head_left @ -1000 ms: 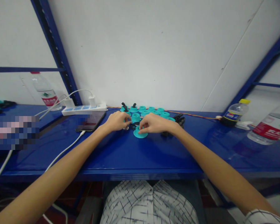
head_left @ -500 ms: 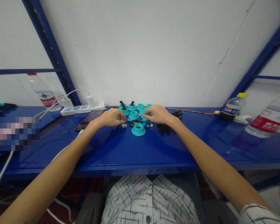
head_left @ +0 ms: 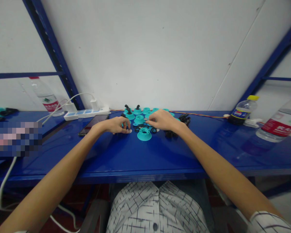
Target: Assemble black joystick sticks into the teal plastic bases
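Note:
My left hand (head_left: 120, 125) is low over the blue table, its fingertips on a small silvery disc (head_left: 129, 131). Its fingers are closed round the disc's edge. My right hand (head_left: 161, 120) hovers over the small parts, thumb and forefinger close together; whatever lies between them is too small to make out. Between the hands and a little nearer stands a turquoise flared ring (head_left: 144, 134). Behind it are black rings (head_left: 154, 130) and another turquoise piece (head_left: 139, 119). Several turquoise cones stand at the back, two with black tops (head_left: 138, 107).
Black parts (head_left: 184, 119) lie right of my right hand. A phone (head_left: 93, 124) and a white power strip (head_left: 86, 113) are at the left. Bottles stand at both sides, including a yellow-capped one (head_left: 243, 110). A thin cable runs along the wall.
My left hand has come down onto the silvery disc, which lay uncovered below its fingers before. My right hand has barely moved.

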